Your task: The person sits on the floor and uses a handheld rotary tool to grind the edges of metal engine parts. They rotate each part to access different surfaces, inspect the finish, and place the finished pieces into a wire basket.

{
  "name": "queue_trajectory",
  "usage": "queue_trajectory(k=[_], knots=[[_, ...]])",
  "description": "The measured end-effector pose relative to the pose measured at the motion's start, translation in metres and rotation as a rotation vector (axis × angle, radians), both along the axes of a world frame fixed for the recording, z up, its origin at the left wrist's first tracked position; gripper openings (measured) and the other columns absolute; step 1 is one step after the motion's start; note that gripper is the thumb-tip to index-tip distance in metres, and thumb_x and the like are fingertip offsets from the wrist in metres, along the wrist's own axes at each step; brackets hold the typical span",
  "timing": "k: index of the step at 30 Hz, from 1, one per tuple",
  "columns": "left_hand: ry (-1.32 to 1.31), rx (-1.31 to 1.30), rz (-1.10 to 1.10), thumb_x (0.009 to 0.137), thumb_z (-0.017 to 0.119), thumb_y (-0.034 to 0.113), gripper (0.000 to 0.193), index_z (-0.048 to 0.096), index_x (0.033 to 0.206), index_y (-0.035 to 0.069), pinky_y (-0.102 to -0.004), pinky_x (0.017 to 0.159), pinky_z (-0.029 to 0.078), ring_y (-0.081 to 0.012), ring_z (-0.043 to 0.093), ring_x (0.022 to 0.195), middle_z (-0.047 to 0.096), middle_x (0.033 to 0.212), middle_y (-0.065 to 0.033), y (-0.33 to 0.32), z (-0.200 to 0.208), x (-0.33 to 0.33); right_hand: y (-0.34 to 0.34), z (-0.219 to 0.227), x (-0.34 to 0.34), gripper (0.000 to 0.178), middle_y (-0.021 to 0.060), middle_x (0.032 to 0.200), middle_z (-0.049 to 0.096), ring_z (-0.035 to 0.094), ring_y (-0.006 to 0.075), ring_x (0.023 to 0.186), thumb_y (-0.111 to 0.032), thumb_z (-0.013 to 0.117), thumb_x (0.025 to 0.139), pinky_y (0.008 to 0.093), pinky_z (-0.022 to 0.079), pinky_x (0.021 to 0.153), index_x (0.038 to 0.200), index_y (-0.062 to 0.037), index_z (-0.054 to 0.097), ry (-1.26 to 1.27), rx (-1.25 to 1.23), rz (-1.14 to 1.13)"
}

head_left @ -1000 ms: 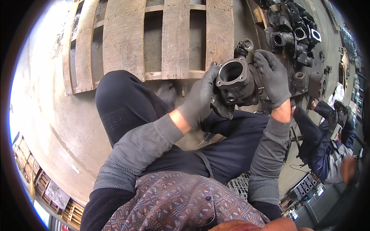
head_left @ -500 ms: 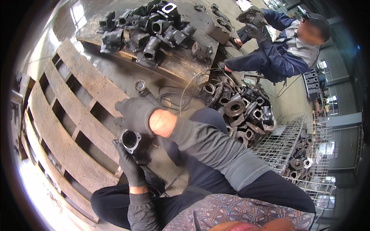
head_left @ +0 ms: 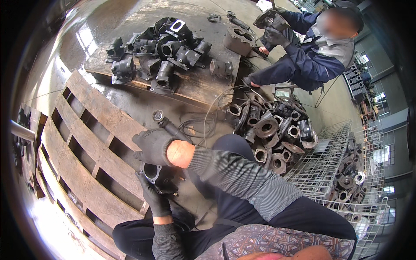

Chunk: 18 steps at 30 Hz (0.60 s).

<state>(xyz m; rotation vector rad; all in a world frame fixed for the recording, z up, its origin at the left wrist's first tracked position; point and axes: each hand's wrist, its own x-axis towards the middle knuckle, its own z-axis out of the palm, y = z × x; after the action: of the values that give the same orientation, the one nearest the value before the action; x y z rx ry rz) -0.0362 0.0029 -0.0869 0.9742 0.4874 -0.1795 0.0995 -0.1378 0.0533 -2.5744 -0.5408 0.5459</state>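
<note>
My left hand (head_left: 157, 197), in a dark work glove, grips the side of a black cast metal housing (head_left: 167, 181) with a round flanged opening. It holds the housing low in front of me, beside the wooden pallet. Just above the opening, my gloved right hand (head_left: 152, 146) has its fingers curled and covers part of the rim. What those fingers hold, if anything, is hidden. Beyond the right wrist lies a dark cylindrical tool (head_left: 170, 125) with a round end.
A slatted pallet (head_left: 93, 158) lies at left. Black housings (head_left: 167, 50) crowd a wooden platform (head_left: 203, 89) ahead. To the right are a heap of castings (head_left: 271, 125), a wire cage (head_left: 320, 151) and a looped cable (head_left: 206, 119). A seated co-worker (head_left: 318, 56) handles a metal part.
The whole view has shifted, so the pallet and tool appear lower. My right hand now covers more of the housing's opening rim. My left hand keeps its grip on the housing.
</note>
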Motion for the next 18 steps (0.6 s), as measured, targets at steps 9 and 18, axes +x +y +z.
queue_trajectory(k=[9, 18], knots=[[-0.005, 0.036, -0.117, 0.111, 0.041, 0.051, 0.062, 0.053, 0.146, 0.001, -0.0333, 0.099, 0.055, -0.0200, 0.065, 0.120, 0.063, 0.138, -0.0105, -0.015, 0.011, 0.001, -0.006, 0.004, 0.003, 0.049, 0.0222, 0.125, 0.067, 0.066, 0.0388, 0.116, -0.041, 0.060, 0.098, 0.0479, 0.052, 0.096, 0.127, -0.0019, 0.058, 0.064, -0.027, 0.029], [0.064, -0.011, -0.083, 0.110, 0.043, 0.051, 0.063, 0.052, 0.144, -0.002, -0.0296, 0.080, 0.058, -0.0204, 0.071, 0.103, 0.066, 0.126, -0.0124, -0.031, 0.023, 0.000, -0.004, -0.002, 0.002, 0.050, 0.0212, 0.115, 0.073, 0.070, 0.0386, 0.108, -0.043, 0.065, 0.094, 0.0485, 0.055, 0.092, 0.122, -0.0014, 0.065, -0.036, 0.025, 0.010]])
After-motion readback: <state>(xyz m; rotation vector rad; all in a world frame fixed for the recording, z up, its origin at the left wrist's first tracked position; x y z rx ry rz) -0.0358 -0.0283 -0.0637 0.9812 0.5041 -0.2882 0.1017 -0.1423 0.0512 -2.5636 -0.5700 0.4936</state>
